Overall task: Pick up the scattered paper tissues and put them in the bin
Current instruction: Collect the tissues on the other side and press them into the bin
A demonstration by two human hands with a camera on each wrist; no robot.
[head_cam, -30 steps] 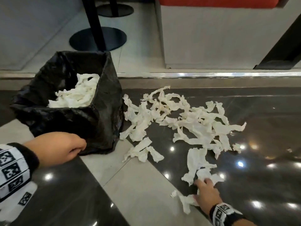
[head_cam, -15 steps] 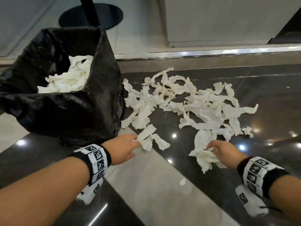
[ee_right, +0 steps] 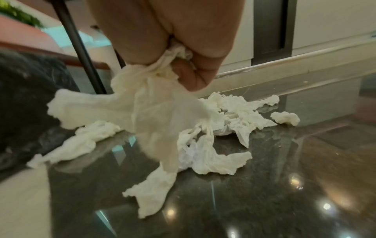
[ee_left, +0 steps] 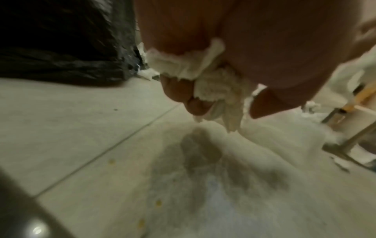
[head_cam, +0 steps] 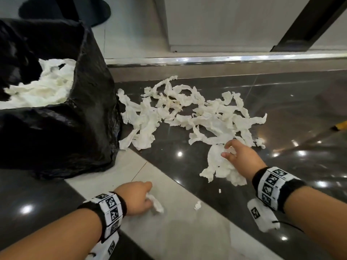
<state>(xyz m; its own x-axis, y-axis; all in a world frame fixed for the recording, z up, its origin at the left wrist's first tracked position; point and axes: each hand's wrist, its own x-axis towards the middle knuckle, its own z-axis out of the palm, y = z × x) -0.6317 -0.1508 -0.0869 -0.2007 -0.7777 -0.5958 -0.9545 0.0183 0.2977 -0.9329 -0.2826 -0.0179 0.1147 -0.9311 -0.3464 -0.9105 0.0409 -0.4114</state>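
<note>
Several torn white tissues (head_cam: 197,115) lie scattered on the dark polished floor right of the bin (head_cam: 88,128), which is lined with a black bag and holds more tissues (head_cam: 43,85). My left hand (head_cam: 139,197) is low over the pale tile and grips a small wad of tissue (ee_left: 211,83), fingers curled round it. My right hand (head_cam: 238,156) clutches a bunch of tissue strips (ee_right: 146,116) that hang down to the floor at the near edge of the pile. Small scraps (head_cam: 197,205) lie between the hands.
A metal-edged step (head_cam: 225,60) runs across behind the pile. A black round table base (head_cam: 90,10) and pole stand beyond the bin. A dark slanted post (head_cam: 308,23) is at the far right. A yellow object (head_cam: 340,125) pokes in at the right edge.
My left hand pulled back from the strips by the bin onto the pale tile, now holding tissue. The right hand moved forward into the pile with its bunch.
</note>
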